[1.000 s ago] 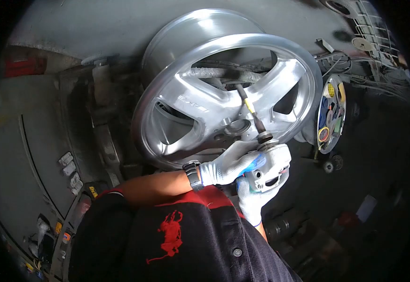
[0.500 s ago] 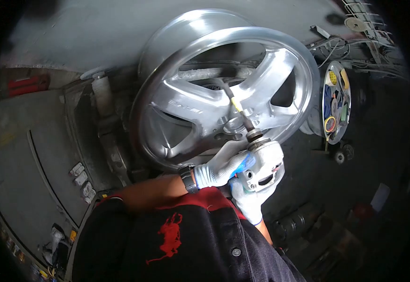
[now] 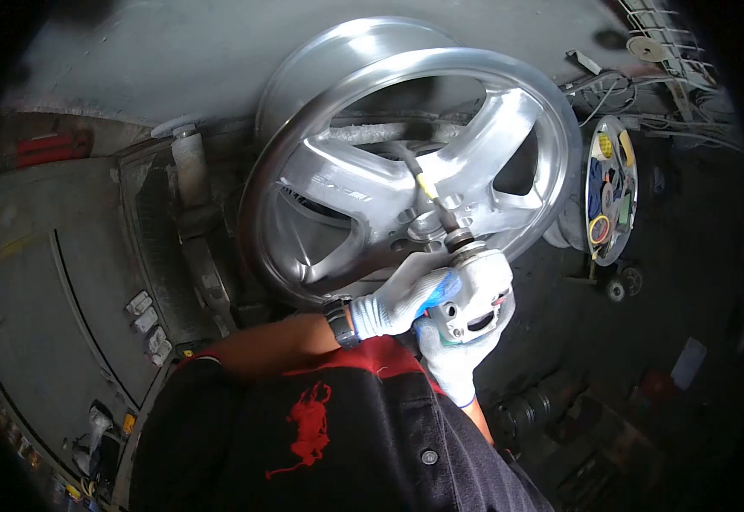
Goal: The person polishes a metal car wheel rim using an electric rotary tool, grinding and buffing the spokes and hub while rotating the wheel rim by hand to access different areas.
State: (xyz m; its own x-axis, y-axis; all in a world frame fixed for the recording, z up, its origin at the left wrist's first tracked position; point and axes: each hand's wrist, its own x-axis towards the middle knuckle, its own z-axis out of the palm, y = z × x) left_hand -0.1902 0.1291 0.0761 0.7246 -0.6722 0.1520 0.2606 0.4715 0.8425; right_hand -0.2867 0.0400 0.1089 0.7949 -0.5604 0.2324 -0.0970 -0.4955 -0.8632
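Note:
A bare-metal alloy wheel stands tilted in front of me, its spokes shiny. I hold a power grinder with a pale, worn head and a long thin shaft. The shaft crosses the hub, and its far tip is blurred near the upper spokes; whether it touches the metal I cannot tell. My left hand, in a white-and-blue glove with a dark band at the wrist, is closed on the left side of the grinder. From below and the right, my gloved right hand wraps round its body, partly hidden behind it.
At the right stands another wheel holding tapes and abrasive pieces. Cables and a wire rack are at the upper right. A red object lies at the upper left; several small pale blocks rest on the left panel.
The grinder and both hands have shifted slightly left, and the shaft's tip has moved a little over the spokes. The wheel stays almost where it was.

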